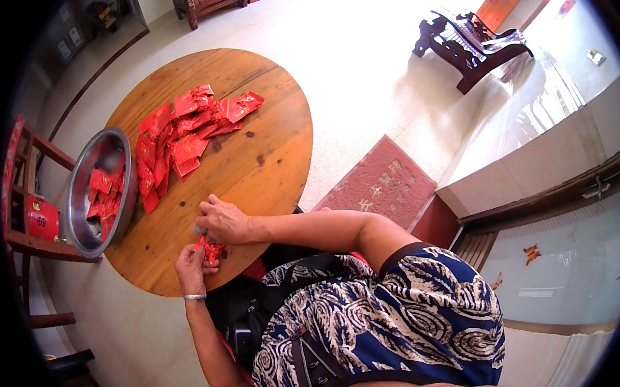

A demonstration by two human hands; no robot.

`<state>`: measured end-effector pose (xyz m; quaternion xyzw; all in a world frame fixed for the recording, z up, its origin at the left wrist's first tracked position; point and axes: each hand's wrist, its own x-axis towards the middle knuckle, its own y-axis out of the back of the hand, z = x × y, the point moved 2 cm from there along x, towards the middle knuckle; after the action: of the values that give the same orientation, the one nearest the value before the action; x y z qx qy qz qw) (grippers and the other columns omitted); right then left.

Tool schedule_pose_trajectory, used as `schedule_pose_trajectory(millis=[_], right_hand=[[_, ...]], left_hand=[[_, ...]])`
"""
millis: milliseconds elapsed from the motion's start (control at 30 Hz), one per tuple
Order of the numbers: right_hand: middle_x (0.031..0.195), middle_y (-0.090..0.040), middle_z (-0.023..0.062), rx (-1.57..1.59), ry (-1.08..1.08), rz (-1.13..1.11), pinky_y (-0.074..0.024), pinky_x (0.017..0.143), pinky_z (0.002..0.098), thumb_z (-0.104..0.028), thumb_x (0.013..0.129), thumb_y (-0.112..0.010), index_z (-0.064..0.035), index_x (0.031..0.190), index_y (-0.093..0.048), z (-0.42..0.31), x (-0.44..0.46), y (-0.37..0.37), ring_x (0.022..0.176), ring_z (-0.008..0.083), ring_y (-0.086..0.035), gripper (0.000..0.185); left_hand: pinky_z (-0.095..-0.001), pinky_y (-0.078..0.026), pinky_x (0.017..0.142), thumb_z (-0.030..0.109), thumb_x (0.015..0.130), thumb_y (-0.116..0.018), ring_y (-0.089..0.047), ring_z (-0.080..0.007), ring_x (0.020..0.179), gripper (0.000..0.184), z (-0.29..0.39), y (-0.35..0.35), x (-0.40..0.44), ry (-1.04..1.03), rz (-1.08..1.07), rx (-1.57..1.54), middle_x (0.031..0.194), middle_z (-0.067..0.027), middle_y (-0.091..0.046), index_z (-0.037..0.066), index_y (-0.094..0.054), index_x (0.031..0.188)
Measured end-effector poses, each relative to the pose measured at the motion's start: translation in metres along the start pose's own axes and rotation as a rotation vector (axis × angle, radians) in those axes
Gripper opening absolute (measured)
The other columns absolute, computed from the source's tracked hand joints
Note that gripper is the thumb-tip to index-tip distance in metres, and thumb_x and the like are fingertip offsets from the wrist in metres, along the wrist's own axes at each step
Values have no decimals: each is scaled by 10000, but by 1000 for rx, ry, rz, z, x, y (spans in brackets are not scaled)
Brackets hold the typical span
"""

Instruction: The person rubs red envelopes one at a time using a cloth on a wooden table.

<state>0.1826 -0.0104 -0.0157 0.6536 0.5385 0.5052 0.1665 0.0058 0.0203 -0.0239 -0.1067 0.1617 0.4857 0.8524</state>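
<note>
Near the edge of the round wooden table (268, 161), my left hand (191, 267) is closed on a small red packet (211, 249). Just above it, my right hand (222, 220) bends over the packet's upper end; its fingertips are partly hidden, and what they grip cannot be made out. Farther across the tabletop lies a loose heap of flat red packets (185, 133). A metal basin (127, 200) at the table's left side holds more red packets (105, 194).
A wooden chair (52, 253) with a red container (43, 218) stands at the left, beside the basin. A red mat (385, 180) lies on the floor to the right. Dark carved furniture (469, 51) stands farther back.
</note>
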Motion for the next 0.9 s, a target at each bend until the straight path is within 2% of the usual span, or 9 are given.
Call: schedule_pose_trajectory(millis=[233, 300, 367, 433, 500, 567, 667, 733, 900], right_hand=[[895, -561, 75, 54, -45, 32, -426, 833, 374, -135, 667, -665, -153, 852, -663, 20, 0, 7, 899, 285, -518, 186], [872, -595, 73, -97, 33, -14, -434, 820, 371, -129, 661, -668, -165, 858, -670, 29, 4, 1, 886, 269, -540, 200], [840, -613, 83, -122, -48, -5, -462, 785, 393, -101, 651, -664, -159, 867, -678, 30, 4, 12, 847, 289, -568, 224], [893, -617, 58, -195, -8, -81, -434, 814, 363, -142, 646, -672, -140, 845, -664, 47, 7, 6, 916, 253, -543, 200], [876, -610, 103, -79, -87, 53, -446, 809, 392, -127, 654, -660, -116, 846, -662, 57, 7, 10, 882, 292, -554, 192], [855, -597, 138, 24, -103, 66, -461, 781, 426, -106, 687, -635, -86, 851, -654, 51, 12, 26, 835, 334, -560, 166], [841, -591, 148, 70, -100, 104, -471, 759, 441, -100, 719, -612, -68, 884, -658, 43, 13, 25, 812, 348, -567, 175], [847, -588, 154, 264, -163, 158, -478, 762, 440, -102, 742, -604, -70, 921, -664, 30, 17, 33, 801, 351, -568, 191], [888, -596, 141, 239, -102, 42, -491, 767, 389, -76, 775, -610, -57, 986, -660, 2, 11, 23, 878, 325, -593, 217]], left_hand=[[-244, -528, 448, 148, 937, -575, -641, -155, 553, 138, -6, 3, 4, -16, 13, -20, 743, -75, -639, 14, -559, 960], [-255, -533, 453, 144, 938, -569, -643, -161, 556, 149, -14, 7, 9, -42, -7, -10, 735, -81, -639, -1, -564, 972], [-265, -535, 455, 140, 941, -565, -652, -169, 567, 153, -13, 9, 9, -48, -24, 15, 727, -87, -636, -8, -566, 982], [-264, -536, 459, 146, 941, -568, -662, -177, 582, 166, -14, 7, 9, -48, -21, -25, 721, -94, -634, -13, -565, 989], [-264, -541, 467, 152, 940, -573, -670, -187, 594, 175, -8, 6, 7, -49, -13, 42, 728, -99, -634, -16, -561, 985], [-260, -544, 480, 173, 946, -563, -659, -167, 595, 175, -5, 4, 4, -30, -24, 2, 698, -48, -593, -1, -566, 970], [-258, -557, 490, 162, 941, -571, -670, -167, 614, 160, -3, 4, 3, 9, -19, -50, 701, -45, -590, 4, -567, 964], [-247, -555, 487, 157, 938, -578, -670, -159, 615, 146, -2, 3, 3, -34, -42, -71, 714, -45, -597, 12, -573, 959], [-237, -557, 493, 153, 934, -580, -667, -152, 612, 145, -6, 5, 5, -31, -58, -93, 767, -56, -622, 13, -585, 973]])
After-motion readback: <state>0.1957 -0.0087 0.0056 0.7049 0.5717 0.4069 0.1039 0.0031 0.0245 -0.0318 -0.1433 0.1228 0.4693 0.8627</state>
